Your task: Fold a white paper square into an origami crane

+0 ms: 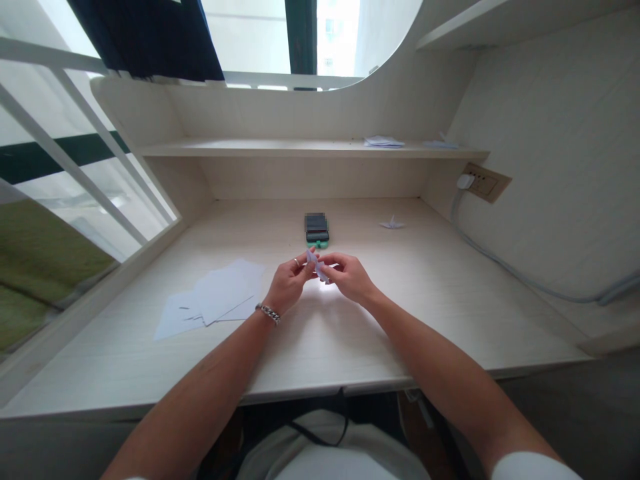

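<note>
Between my two hands, above the middle of the desk, is a small piece of folded white paper (318, 266). My left hand (291, 283), with a ring and a chain bracelet, pinches its left side. Thumb and fingers of my right hand (350, 275) close on its right side. The paper's exact shape is partly hidden by the fingers. Just beyond the hands lies a dark phone (317, 227) with a green piece at its near end. A folded paper crane (392, 224) sits farther back on the right.
Loose white paper sheets (225, 290) overlap on the desk (430, 300) at the left. More folded paper (383, 141) rests on the shelf (280, 148) at the back. A grey cable (500, 261) runs from the wall socket (487, 182) along the right wall.
</note>
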Demonstrator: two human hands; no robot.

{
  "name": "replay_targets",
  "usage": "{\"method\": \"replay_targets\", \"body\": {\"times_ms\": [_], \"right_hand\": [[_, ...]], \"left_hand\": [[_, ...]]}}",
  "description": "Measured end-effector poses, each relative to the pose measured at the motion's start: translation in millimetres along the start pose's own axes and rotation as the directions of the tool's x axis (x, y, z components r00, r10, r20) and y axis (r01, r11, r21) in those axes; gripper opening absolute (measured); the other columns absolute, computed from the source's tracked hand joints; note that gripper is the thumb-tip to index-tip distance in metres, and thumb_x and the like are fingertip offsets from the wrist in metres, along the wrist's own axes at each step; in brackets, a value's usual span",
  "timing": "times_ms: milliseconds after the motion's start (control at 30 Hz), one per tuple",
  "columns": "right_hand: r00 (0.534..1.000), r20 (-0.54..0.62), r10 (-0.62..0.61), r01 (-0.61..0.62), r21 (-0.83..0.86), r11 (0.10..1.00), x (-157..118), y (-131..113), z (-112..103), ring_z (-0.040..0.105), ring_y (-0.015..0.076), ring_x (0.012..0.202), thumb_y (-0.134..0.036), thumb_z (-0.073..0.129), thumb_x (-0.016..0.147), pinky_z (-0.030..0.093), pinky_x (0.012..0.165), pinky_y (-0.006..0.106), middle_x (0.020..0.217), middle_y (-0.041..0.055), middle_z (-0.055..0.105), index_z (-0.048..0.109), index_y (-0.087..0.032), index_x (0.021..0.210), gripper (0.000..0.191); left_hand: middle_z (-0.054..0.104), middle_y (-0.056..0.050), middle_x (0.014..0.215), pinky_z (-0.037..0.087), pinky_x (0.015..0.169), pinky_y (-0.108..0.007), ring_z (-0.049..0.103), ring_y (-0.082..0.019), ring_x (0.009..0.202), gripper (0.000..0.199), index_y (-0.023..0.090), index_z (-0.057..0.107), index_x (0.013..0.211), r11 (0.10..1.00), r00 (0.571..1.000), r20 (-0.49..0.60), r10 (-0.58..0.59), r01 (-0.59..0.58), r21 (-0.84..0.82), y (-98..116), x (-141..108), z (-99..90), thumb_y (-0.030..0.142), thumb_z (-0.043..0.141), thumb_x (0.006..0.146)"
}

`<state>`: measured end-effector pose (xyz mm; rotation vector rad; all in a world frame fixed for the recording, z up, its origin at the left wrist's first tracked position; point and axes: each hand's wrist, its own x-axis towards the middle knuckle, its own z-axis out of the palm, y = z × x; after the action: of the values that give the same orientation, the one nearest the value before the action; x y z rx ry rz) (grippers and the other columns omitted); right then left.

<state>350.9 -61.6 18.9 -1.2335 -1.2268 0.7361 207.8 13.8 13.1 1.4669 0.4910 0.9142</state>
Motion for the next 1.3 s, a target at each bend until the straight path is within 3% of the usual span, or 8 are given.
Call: {"method": "replay_targets", "body": {"times_ms": [267, 400, 533, 700, 867, 1033, 1300], "right_hand": [[1.0, 0.013, -0.027, 0.028, -0.071, 0.997, -0.7, 3.9, -0.6, 0.069, 0.0158, 0.069, -0.04, 0.07, 0.078, 0.057, 0.062, 0.029, 0.096, 0.0083, 0.073, 0.07, -0.017, 0.101, 0.033], [0.998, -0.05, -0.035, 0.026, -0.172, 0.985, 0.1, 4.4, 0.1, 0.068, 0.0162, 0.07, -0.028, 0.058, 0.085, 0.055, 0.063, 0.028, 0.09, 0.0055, 0.073, 0.071, -0.019, 0.098, 0.02], [0.987, -0.124, -0.104, 0.059, -0.325, 0.944, -1.3, 4.8, 2.1, 0.067, 0.0174, 0.076, -0.018, 0.056, 0.08, 0.054, 0.069, 0.029, 0.088, 0.0026, 0.073, 0.07, -0.022, 0.092, 0.02], [0.986, -0.139, -0.097, 0.055, -0.274, 0.96, -2.0, 7.3, 3.0, 0.065, 0.0165, 0.069, -0.019, 0.057, 0.078, 0.053, 0.066, 0.028, 0.081, 0.0019, 0.071, 0.069, -0.021, 0.09, 0.016], [0.962, -0.186, -0.198, 0.143, -0.274, 0.951, -3.1, 0.5, 1.5, 0.065, 0.0177, 0.075, -0.024, 0.057, 0.082, 0.052, 0.071, 0.03, 0.085, 0.0049, 0.071, 0.07, -0.019, 0.089, 0.015], [0.934, -0.156, -0.322, 0.26, -0.321, 0.911, -6.4, -4.6, 2.6, 0.064, 0.0189, 0.086, -0.015, 0.057, 0.079, 0.051, 0.075, 0.03, 0.095, 0.0054, 0.071, 0.071, -0.021, 0.092, 0.02], [0.933, -0.143, -0.331, 0.277, -0.303, 0.912, -7.5, -5.6, 1.7, 0.063, 0.0185, 0.083, -0.007, 0.054, 0.074, 0.049, 0.074, 0.029, 0.089, 0.0044, 0.07, 0.072, -0.02, 0.091, 0.028]], "left_hand": [[0.072, -0.007, 0.11, 0.056, 0.086, -0.035, 0.067, -0.023, 0.096, 0.052, 0.017, 0.069, 0.117, 0.97, 0.996, 0.035, 0.083, -0.089, 0.227, -3.0, -1.0, -1.9, 0.055, 0.064, 0.082], [0.072, -0.008, 0.109, 0.055, 0.082, -0.033, 0.068, -0.02, 0.087, 0.053, 0.018, 0.064, 0.126, 0.944, 0.993, -0.001, 0.114, -0.108, 0.313, -5.5, -1.8, -0.9, 0.05, 0.064, 0.083], [0.074, -0.008, 0.102, 0.055, 0.08, -0.032, 0.069, -0.022, 0.085, 0.048, 0.018, 0.068, 0.122, 0.92, 0.991, -0.007, 0.136, -0.124, 0.372, -0.9, -5.5, 5.0, 0.044, 0.068, 0.081], [0.073, -0.011, 0.109, 0.054, 0.088, -0.037, 0.07, -0.026, 0.096, 0.055, 0.017, 0.066, 0.124, 0.983, 0.995, 0.05, 0.083, -0.09, 0.159, 4.2, -8.2, 9.6, 0.041, 0.075, 0.076], [0.071, -0.013, 0.11, 0.055, 0.087, -0.039, 0.07, -0.02, 0.09, 0.045, 0.015, 0.069, 0.11, 0.981, 0.995, -0.064, -0.081, 0.069, -0.18, 3.0, -2.3, 4.0, 0.044, 0.074, 0.076], [0.073, -0.009, 0.091, 0.054, 0.083, -0.035, 0.068, -0.017, 0.083, 0.037, 0.013, 0.073, 0.096, 0.963, 0.986, 0.018, -0.165, 0.165, -0.215, 4.5, -0.8, 0.3, 0.043, 0.078, 0.073], [0.074, -0.007, 0.085, 0.052, 0.079, -0.031, 0.066, -0.014, 0.075, 0.034, 0.014, 0.076, 0.089, 0.948, 0.984, 0.026, -0.178, 0.178, -0.263, 6.9, -2.9, 1.6, 0.032, 0.087, 0.062]]}}
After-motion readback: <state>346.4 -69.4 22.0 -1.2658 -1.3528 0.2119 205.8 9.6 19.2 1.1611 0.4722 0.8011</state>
